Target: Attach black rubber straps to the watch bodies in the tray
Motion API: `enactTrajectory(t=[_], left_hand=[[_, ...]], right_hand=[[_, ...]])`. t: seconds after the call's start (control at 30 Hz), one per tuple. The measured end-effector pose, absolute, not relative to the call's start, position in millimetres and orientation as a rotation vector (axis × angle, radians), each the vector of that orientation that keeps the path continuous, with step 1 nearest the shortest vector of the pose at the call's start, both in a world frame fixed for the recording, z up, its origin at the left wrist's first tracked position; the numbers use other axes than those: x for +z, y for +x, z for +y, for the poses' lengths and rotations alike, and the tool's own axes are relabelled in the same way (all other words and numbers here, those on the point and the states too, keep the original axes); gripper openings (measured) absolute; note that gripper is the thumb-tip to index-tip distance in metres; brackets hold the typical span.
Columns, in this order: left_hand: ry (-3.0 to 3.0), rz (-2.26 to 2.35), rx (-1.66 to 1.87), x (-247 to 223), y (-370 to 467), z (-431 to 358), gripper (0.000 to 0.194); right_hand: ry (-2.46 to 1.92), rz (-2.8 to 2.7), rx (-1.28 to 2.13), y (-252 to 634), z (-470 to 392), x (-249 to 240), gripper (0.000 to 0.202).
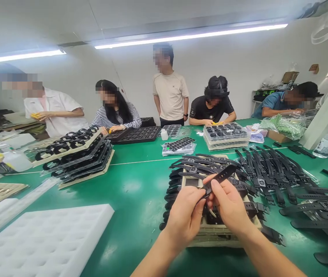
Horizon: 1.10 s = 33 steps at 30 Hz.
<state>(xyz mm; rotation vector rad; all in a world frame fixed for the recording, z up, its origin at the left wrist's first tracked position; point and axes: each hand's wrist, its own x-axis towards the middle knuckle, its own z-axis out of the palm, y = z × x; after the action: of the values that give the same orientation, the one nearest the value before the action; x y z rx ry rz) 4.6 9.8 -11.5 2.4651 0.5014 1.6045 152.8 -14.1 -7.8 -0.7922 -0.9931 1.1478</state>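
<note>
Both of my hands meet over a stack of beige trays [218, 240] loaded with black smartwatches. A black watch strap [224, 174] with a row of holes slants up to the right between them. My right hand [227, 202] pinches this strap from the right, thumb on top. From the left, my left hand [185, 211] is closed around its lower end; whatever else sits between those fingers is hidden. More watches [193, 169] with straps lie across the top tray just behind my hands.
To the right lie rows of strapped watches [260, 182] and a clear bottle [327, 144]. A white foam tray [51, 234] fills the front left, with stacked trays [77, 154] of black rings behind. Several people sit or stand across the green table [135, 192].
</note>
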Motion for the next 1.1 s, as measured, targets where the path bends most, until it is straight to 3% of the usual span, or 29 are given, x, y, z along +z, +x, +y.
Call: enactTrajectory(t=[0.17, 0.3, 0.4, 0.53, 0.7, 0.9, 1.1], left_hand=[[2.389, 0.587, 1.562, -8.7, 6.1, 6.0, 0.027], [1.902, 0.815, 1.475, -12.2, 8.3, 4.4, 0.017], [1.44, 0.685, 1.447, -13.3, 10.7, 7.1, 0.027], [1.134, 0.485, 1.42, -8.0, 13.4, 11.4, 0.041], [1.254, 0.414, 1.318, -2.0, 5.1, 10.4, 0.037], [1.469, 0.559, 1.182, -11.9, -7.5, 5.8, 0.041], [1.624, 0.557, 1.05, 7.4, -12.6, 2.0, 0.039]], right_hand=[[-0.912, -1.347, 0.889, 160.8, -16.8, -7.1, 0.039], [-0.898, -1.717, 0.602, 163.8, -19.6, -1.4, 0.036], [-0.953, -1.751, 0.545, 159.7, -21.8, 1.1, 0.043], [-1.006, -1.721, 0.523, 155.3, -24.6, 4.1, 0.035], [-0.986, -1.731, 0.559, 155.4, -28.0, 7.0, 0.038], [-0.9, -1.695, 0.586, 153.5, -23.7, 0.6, 0.017], [-0.885, -1.574, 0.471, 158.7, -13.4, -8.7, 0.011]])
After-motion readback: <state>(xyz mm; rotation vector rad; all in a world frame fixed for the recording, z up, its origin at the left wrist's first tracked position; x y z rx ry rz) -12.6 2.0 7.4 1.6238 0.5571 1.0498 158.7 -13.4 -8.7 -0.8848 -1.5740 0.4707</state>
